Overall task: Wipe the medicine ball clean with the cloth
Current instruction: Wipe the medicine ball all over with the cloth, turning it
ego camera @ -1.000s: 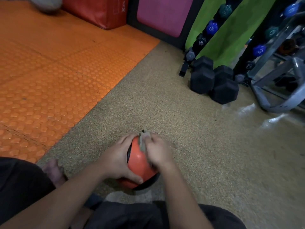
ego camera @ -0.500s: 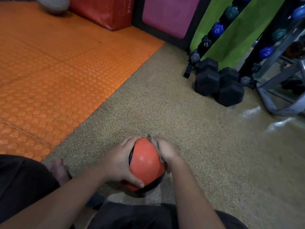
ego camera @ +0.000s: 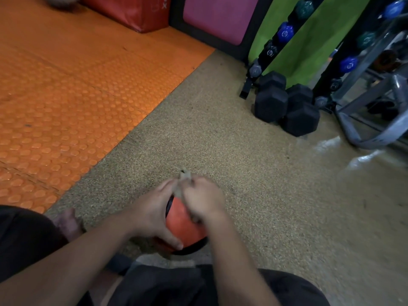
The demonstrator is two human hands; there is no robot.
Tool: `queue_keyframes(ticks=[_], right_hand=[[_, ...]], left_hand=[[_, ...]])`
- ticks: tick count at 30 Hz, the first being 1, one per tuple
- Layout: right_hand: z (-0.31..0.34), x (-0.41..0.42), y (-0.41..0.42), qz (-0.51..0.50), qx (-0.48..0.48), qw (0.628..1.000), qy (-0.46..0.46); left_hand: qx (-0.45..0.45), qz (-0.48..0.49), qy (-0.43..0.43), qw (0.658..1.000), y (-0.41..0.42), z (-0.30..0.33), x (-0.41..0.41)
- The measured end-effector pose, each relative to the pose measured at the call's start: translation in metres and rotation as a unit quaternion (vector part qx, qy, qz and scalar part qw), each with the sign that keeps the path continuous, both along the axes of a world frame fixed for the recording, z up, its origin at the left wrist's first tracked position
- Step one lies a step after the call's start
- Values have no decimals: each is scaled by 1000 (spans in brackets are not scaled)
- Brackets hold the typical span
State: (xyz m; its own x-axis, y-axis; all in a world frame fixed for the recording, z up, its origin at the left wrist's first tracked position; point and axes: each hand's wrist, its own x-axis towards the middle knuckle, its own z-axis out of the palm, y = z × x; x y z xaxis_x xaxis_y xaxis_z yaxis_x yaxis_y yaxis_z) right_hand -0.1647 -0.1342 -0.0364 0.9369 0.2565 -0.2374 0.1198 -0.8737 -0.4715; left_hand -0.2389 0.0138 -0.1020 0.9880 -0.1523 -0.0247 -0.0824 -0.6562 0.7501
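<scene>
Orange medicine ball [ego camera: 180, 226] between both hands' grip

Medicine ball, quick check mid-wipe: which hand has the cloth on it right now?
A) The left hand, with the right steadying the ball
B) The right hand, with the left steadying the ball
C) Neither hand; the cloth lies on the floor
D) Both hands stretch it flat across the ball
B: the cloth sticks out from the grip of the right hand atop the medicine ball, while the left hand cups the ball's side.
</scene>
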Motion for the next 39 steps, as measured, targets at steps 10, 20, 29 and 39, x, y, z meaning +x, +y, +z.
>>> queue_keyframes(ticks=[10,20,29,39], right_hand=[[-25,-46,-44,-34,88,994,-54],[-23,-105,-30,143,-39,971,-190],[-15,24,-34,-198,243,920,234],[-38,-73,-56,52,72,987,-137]], left_hand=[[0,5,-16,1000,-6,2,7],[-68,-27,-12,997,9,0,2],[21,-3,2,1000,-2,7,2],[27,-23,-15,999,-6,6,3]])
